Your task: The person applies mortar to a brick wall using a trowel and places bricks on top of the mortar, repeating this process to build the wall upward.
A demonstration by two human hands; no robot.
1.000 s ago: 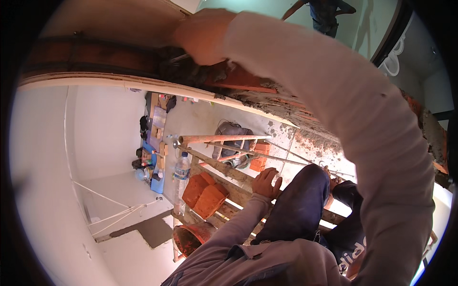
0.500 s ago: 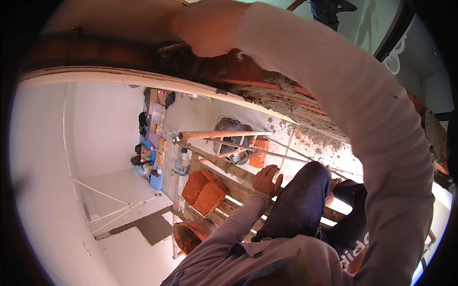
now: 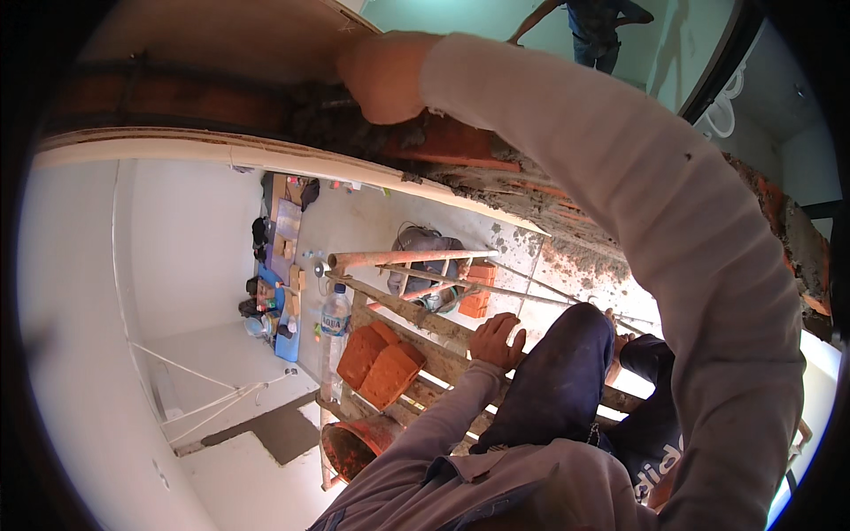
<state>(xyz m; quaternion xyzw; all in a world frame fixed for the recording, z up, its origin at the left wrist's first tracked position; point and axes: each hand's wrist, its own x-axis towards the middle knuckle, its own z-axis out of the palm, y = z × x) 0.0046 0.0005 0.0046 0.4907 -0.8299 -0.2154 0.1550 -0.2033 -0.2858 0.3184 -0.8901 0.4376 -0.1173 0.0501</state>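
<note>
My left hand rests on the scaffold planks, just left of my knee; my right hand is ahead of me, at the top of the brick wall. On the planks, left of my left hand, lie some bricks, with a bottle just left of them and a bucket nearer me. Beyond the planks, a brick stack lies below on the floor. Farther left are a sheet and ropes. Another person stands beyond the brick wall.
</note>
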